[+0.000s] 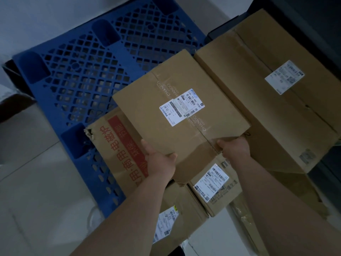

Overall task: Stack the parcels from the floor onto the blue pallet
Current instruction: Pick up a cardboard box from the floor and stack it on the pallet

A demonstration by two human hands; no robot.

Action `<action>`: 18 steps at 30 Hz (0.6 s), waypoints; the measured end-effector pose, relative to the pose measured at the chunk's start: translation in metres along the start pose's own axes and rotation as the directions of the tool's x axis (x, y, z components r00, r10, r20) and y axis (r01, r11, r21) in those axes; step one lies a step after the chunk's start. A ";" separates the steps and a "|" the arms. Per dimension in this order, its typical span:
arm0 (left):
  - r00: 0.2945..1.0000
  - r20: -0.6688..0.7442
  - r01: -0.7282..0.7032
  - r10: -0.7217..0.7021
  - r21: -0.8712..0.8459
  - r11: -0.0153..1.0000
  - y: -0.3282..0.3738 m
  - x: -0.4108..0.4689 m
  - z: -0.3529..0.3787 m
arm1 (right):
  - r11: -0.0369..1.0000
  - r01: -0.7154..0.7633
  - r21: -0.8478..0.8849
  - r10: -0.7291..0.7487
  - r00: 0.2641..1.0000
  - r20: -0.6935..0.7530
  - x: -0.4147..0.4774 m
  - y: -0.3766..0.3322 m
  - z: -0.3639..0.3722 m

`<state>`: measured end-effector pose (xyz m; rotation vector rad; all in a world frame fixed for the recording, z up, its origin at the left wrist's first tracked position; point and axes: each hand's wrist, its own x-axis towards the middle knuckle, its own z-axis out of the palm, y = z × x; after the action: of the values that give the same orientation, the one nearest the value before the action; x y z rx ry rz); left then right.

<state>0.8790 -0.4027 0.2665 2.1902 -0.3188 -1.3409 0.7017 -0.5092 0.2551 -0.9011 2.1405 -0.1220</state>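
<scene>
A brown cardboard parcel [166, 100] with a white label and taped seam is held above the other boxes. My left hand [158, 159] grips its near left corner and my right hand [235, 147] grips its near right corner. The blue plastic pallet [83, 71] with a grid top lies on the floor to the left and behind. A box with red lettering [120, 152] lies on the pallet's near right part, partly under the held parcel. A long large box [267, 100] lies to the right.
Two smaller labelled boxes [212, 187] [175, 218] sit below my arms. Pale tiled floor [36, 182] spreads to the left. Dark furniture [313, 24] borders the right side behind the long box.
</scene>
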 end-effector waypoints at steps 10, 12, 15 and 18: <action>1.000 0.012 -0.015 0.015 0.018 1.000 -0.003 -0.001 0.004 | 1.000 -0.010 0.008 0.010 1.000 -0.007 0.002 0.004 -0.003; 1.000 0.021 -0.011 0.011 0.033 0.999 -0.004 -0.001 0.004 | 1.000 -0.007 0.014 0.007 1.000 0.005 -0.001 0.005 -0.004; 0.999 0.037 -0.017 0.012 0.136 0.991 -0.002 -0.005 -0.002 | 1.000 0.019 -0.011 -0.018 0.998 0.053 -0.013 0.006 -0.005; 0.998 0.057 -0.018 0.002 0.278 0.960 0.004 -0.011 -0.014 | 0.996 0.084 -0.040 -0.080 0.992 0.093 -0.033 0.007 -0.006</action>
<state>0.8859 -0.3965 0.2823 2.3757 -0.5707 -1.4270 0.7075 -0.4840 0.2781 -1.0014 2.0293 -0.0735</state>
